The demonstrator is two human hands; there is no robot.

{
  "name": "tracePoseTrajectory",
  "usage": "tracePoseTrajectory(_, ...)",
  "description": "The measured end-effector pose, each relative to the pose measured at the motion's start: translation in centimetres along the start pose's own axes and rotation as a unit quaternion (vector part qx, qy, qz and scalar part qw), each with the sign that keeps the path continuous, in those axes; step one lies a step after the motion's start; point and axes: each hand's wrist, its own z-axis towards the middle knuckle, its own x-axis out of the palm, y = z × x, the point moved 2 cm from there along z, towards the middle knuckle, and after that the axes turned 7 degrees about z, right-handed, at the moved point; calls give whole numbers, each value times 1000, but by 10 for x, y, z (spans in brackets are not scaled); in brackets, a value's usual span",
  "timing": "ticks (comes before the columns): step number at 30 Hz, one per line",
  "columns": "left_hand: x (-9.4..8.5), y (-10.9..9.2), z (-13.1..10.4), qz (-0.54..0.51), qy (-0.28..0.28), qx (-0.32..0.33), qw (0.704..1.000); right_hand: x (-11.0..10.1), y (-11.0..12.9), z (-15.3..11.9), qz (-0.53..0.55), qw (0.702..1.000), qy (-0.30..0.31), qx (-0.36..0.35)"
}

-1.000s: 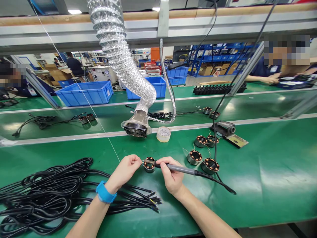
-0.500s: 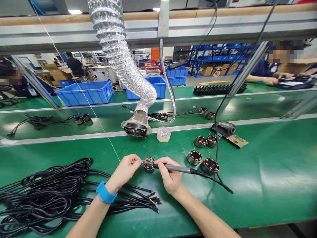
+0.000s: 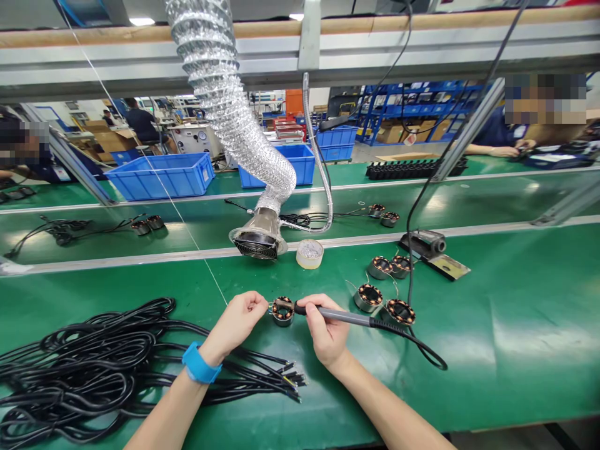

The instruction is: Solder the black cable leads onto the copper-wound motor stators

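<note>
My right hand (image 3: 327, 330) grips a grey soldering iron (image 3: 344, 316), its metal tip pointing left over a small motor stator (image 3: 283, 312) with copper windings. My left hand (image 3: 242, 320), a blue band on its wrist, is pinched shut just left of that stator. A thin solder wire (image 3: 195, 240) runs down from above into the left fingers; fine wire ends show between them and the stator. Exactly where the iron's tip touches is too small to tell. A bundle of black cables (image 3: 94, 362) lies beside and under my left forearm, with stripped ends near the middle.
Several more stators (image 3: 368, 297) sit right of my hand, before a soldering iron stand (image 3: 429, 247). A fume extractor nozzle (image 3: 257, 240) hangs over the bench beside a tape roll (image 3: 310, 254). Blue bins (image 3: 162, 176) stand behind the belt (image 3: 328, 206). Other people work across it.
My right hand and the soldering iron have shifted slightly right, drawing the tip back a little. My left hand stays put. Stators and cables on the belt behind have moved left.
</note>
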Motion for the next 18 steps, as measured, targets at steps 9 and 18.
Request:
tracePoseTrajectory(9, 0, -3, -1, 6, -2, 2, 1000, 3, 4, -1, -47, 998, 20, -35)
tracePoseTrajectory(18, 0, -1, 1, -2, 1, 16, 1000, 18, 1, 4, -78, 978, 104, -165)
